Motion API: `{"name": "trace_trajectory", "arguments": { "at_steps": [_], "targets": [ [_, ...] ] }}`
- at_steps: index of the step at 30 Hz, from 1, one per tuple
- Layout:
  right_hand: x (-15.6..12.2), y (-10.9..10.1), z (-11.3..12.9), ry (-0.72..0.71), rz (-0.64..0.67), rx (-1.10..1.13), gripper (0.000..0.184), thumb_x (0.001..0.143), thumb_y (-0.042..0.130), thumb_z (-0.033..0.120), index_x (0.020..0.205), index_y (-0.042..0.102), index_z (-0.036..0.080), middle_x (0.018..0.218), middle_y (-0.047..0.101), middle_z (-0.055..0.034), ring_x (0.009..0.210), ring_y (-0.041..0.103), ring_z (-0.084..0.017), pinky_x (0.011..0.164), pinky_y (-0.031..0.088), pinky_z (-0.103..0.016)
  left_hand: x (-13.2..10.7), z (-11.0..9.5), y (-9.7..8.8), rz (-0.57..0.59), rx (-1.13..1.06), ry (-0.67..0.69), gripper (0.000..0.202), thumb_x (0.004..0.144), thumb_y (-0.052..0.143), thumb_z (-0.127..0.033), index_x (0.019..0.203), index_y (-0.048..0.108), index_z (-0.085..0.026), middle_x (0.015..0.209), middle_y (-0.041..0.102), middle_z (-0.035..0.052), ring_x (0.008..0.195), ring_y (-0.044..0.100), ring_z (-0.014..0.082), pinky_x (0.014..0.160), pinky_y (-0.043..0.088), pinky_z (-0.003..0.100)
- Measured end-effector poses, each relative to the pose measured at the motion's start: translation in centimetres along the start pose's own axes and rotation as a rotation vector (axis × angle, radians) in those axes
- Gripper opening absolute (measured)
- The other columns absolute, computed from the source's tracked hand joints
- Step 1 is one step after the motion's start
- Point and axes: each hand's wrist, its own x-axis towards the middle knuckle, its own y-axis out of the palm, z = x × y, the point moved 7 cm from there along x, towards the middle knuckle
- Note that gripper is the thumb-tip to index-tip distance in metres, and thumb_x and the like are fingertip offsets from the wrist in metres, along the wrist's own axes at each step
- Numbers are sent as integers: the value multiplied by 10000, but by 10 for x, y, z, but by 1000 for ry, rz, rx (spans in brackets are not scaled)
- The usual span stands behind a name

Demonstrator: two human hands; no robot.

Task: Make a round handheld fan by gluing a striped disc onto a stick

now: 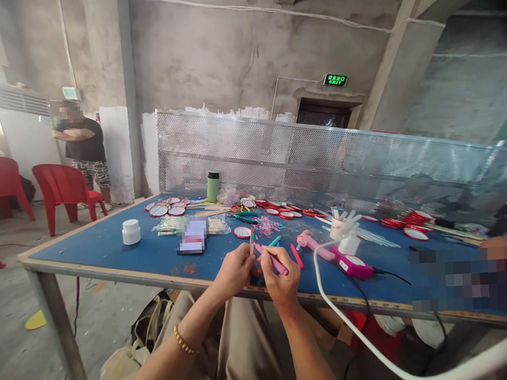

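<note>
My left hand (pixel 236 267) is closed around a slim upright stick (pixel 251 240) with red, green and pale bands. In my right hand (pixel 282 276) is a pink marker pen (pixel 275 260), gripped like a writing tool, its front end close to the stick. Whether the pen touches the stick, I cannot tell. Just beyond my hands lie a teal pen (pixel 275 241), a red pen (pixel 297 256) and a round red-rimmed disc (pixel 242 232). Both hands are over the front edge of the blue table (pixel 99 252).
Left of my hands are a blurred phone (pixel 192 236) and a white jar (pixel 131 232). To the right, a pink handheld tool (pixel 313 244), a magenta box (pixel 354 264) and a white cable (pixel 354 323) stand near. Behind are a green bottle (pixel 213 186) and a perforated metal screen (pixel 242 145).
</note>
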Motion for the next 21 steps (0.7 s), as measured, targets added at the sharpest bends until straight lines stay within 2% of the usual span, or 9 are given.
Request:
{"name": "trace_trajectory", "arguments": {
  "at_steps": [8,21],
  "targets": [
    [0,-1,3,-27,-12,-7,87,920,563,198,910,649,195,736,715,-17,568,655,-128,557,539,-241,0,1,0,10,-16,-9,253,958,413,-370,755,435,-220,576,604,-49,409,493,101,541,369,227],
    [2,0,4,-54,4,-1,83,913,569,183,907,650,200,739,718,-13,594,667,-129,574,546,-236,1,2,1,-9,3,2,274,959,419,-369,727,420,-224,541,566,-51,470,533,118,546,366,219]
  ]
}}
